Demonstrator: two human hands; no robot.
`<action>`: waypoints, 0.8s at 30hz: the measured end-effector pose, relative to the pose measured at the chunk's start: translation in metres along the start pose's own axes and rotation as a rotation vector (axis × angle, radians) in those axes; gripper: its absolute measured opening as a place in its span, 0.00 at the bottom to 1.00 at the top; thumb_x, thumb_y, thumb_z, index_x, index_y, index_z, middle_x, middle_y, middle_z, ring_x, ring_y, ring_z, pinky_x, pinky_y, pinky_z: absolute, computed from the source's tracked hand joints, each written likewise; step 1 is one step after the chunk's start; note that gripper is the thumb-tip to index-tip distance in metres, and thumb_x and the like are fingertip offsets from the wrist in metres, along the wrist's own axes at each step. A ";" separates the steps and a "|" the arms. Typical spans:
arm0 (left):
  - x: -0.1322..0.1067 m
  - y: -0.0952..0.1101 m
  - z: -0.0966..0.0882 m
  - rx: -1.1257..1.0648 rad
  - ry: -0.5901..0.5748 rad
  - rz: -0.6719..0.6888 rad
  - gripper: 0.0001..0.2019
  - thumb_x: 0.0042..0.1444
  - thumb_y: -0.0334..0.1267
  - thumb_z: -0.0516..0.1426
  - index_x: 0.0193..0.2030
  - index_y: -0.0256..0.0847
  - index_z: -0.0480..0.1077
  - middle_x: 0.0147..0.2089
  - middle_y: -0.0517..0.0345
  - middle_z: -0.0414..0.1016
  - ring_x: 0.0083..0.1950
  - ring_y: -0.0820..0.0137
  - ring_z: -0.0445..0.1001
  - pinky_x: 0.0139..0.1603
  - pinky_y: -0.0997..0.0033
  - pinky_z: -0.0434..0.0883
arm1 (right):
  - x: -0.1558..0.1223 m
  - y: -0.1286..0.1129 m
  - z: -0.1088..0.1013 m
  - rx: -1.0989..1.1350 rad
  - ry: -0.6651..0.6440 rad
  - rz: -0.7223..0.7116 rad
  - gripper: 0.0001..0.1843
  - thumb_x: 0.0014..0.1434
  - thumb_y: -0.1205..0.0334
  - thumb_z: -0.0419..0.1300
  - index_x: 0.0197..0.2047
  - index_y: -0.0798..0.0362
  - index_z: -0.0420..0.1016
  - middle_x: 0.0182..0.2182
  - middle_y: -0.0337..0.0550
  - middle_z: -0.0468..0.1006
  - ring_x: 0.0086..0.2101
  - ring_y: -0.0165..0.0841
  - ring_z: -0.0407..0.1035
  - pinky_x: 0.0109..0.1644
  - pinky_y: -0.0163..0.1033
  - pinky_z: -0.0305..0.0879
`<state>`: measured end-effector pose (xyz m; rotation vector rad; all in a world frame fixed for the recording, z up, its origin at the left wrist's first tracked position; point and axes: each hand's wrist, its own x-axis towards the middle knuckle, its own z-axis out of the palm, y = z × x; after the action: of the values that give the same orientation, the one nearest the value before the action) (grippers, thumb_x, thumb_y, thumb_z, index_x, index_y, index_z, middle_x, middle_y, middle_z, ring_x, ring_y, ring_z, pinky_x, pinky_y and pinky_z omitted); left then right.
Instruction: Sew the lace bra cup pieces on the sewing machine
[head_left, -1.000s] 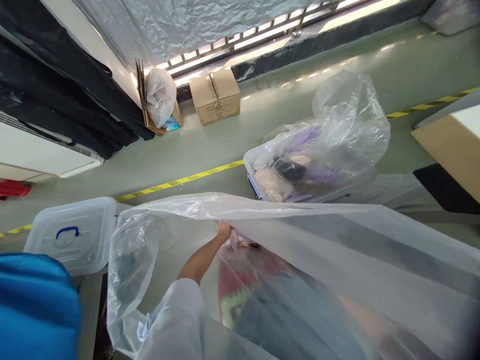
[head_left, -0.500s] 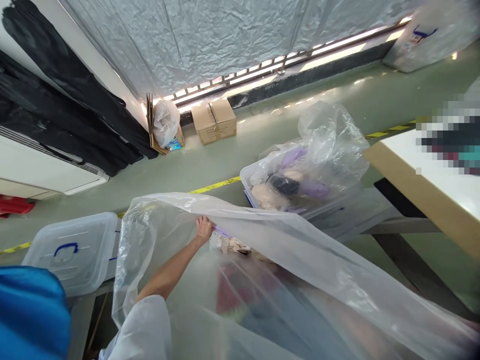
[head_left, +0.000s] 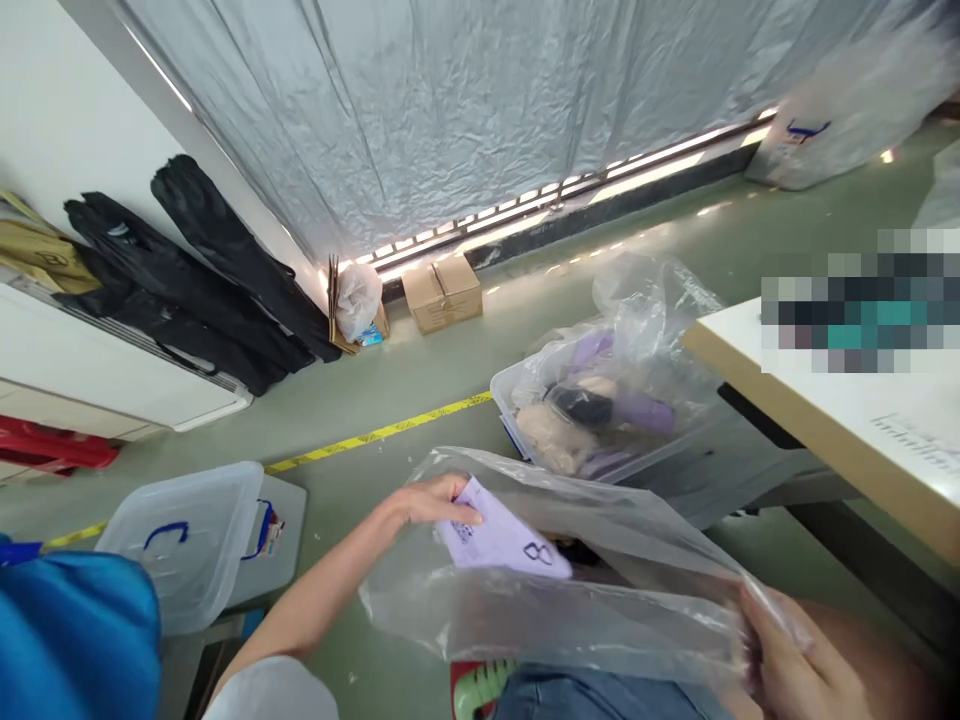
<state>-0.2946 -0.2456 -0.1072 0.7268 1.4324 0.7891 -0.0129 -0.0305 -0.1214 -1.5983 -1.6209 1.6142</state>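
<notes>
My left hand [head_left: 441, 502] is closed on the upper corner of a flat light-purple packet or sheet [head_left: 511, 538]. A printed code and a black handwritten mark like an 8 show on it; whether it is paper or thin plastic I cannot tell. The purple piece lies in the mouth of a large clear plastic bag [head_left: 600, 620], which spreads across my lap. At the lower right, my right hand [head_left: 802, 655] grips the bag's edge, with the thumb on top. Something dark inside the bag shows only in part beside the purple piece.
Ahead stands a plastic tub [head_left: 510, 410] with bagged beige, purple and black items. A lidded clear box [head_left: 187, 545] is at left, a white table [head_left: 840, 400] at right. A cardboard box [head_left: 442, 293] sits by the silver curtain [head_left: 465, 110]. Yellow tape [head_left: 382, 432] crosses the floor.
The large bag has come down and drawn in toward my lap. The purple piece, barely visible before, now shows broadly in my left hand. My right hand has come into clear view.
</notes>
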 end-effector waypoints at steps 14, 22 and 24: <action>0.030 0.086 0.066 -0.226 -0.206 0.405 0.27 0.51 0.41 0.64 0.57 0.40 0.63 0.51 0.47 0.73 0.50 0.64 0.73 0.51 0.64 0.70 | 0.028 0.041 -0.043 -0.036 -0.116 -0.067 0.23 0.43 0.41 0.59 0.35 0.50 0.77 0.19 0.38 0.76 0.20 0.35 0.68 0.19 0.34 0.60; 0.051 0.117 0.067 -0.136 -0.341 0.247 0.30 0.49 0.42 0.64 0.58 0.42 0.62 0.49 0.52 0.74 0.47 0.66 0.74 0.47 0.68 0.71 | 0.014 0.050 -0.045 0.116 -0.097 0.075 0.25 0.44 0.41 0.61 0.39 0.51 0.75 0.12 0.32 0.62 0.14 0.31 0.57 0.15 0.33 0.50; 0.054 0.125 0.066 -0.125 -0.372 0.193 0.30 0.48 0.42 0.64 0.58 0.42 0.63 0.47 0.54 0.74 0.46 0.66 0.74 0.46 0.66 0.72 | 0.011 0.049 -0.046 0.113 -0.114 0.094 0.27 0.44 0.40 0.61 0.41 0.51 0.74 0.13 0.32 0.63 0.14 0.30 0.55 0.14 0.33 0.48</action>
<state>-0.2335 -0.1284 -0.0335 0.8722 0.9808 0.8336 0.0440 -0.0143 -0.1547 -1.5719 -1.4993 1.8407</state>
